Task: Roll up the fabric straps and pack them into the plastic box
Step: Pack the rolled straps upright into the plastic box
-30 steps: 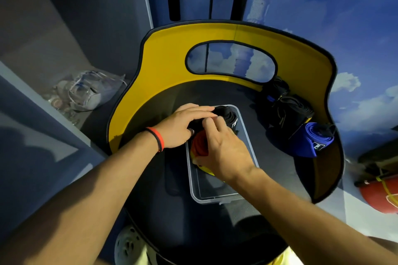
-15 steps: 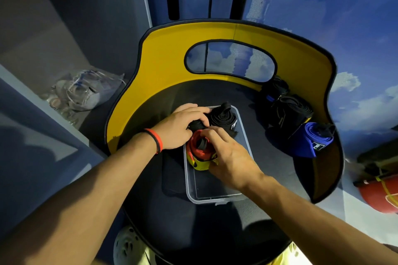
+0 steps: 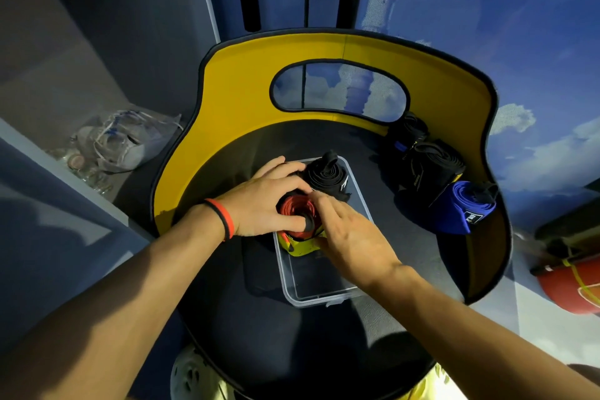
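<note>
A clear plastic box [image 3: 319, 297] sits in the middle of the black seat. At its far end stands a rolled black strap [image 3: 326, 177]. Just nearer is a rolled red strap [image 3: 293, 209] with a yellow roll [image 3: 300, 247] under it. My left hand [image 3: 263, 201] wraps the red roll from the left, thumb across its near side. My right hand [image 3: 349, 237] presses against the red and yellow rolls from the right, fingers laid flat. On the seat's right side lie rolled black straps [image 3: 431, 169] and a blue roll [image 3: 462, 208].
The seat's yellow back [image 3: 240, 91] curves around the far and right sides, with an oval cut-out. A plastic bag of clutter [image 3: 126, 140] lies on the floor at left. An orange object [image 3: 574, 286] sits at the right edge.
My right hand has slid back off the black roll toward the near side, uncovering the black and red rolls. My left hand has shifted down to close around the red roll.
</note>
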A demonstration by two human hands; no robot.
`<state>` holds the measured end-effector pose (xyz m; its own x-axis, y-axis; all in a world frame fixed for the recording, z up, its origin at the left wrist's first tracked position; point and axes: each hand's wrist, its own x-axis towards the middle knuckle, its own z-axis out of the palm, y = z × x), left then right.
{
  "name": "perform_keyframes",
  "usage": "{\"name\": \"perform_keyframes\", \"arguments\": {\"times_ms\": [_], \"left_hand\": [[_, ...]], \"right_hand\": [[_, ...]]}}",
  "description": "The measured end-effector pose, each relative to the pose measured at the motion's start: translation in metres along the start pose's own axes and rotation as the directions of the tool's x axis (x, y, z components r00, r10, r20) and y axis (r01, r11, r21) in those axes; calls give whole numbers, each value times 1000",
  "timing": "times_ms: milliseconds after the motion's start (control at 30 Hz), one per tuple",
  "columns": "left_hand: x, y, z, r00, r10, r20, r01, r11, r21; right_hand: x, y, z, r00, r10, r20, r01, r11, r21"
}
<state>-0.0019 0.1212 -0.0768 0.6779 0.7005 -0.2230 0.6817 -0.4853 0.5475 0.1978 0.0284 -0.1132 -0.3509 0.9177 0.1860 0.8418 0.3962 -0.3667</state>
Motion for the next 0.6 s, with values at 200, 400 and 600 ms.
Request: {"name": "perform_keyframes", "arguments": {"times_ms": [200, 400, 600], "left_hand": [[-2, 13, -6, 996, -73, 41, 73, 997, 1], [-1, 19, 3, 995, -105, 1, 104, 989, 101], [-1, 36, 17, 994, -97, -44, 106, 949, 298]], "right_hand": [[4, -2, -16, 971, 212, 108, -182, 954, -239], [3, -12, -12, 950, 285, 128, -262, 950, -168], [6, -12, -14, 965, 247, 88, -237, 965, -109]]}}
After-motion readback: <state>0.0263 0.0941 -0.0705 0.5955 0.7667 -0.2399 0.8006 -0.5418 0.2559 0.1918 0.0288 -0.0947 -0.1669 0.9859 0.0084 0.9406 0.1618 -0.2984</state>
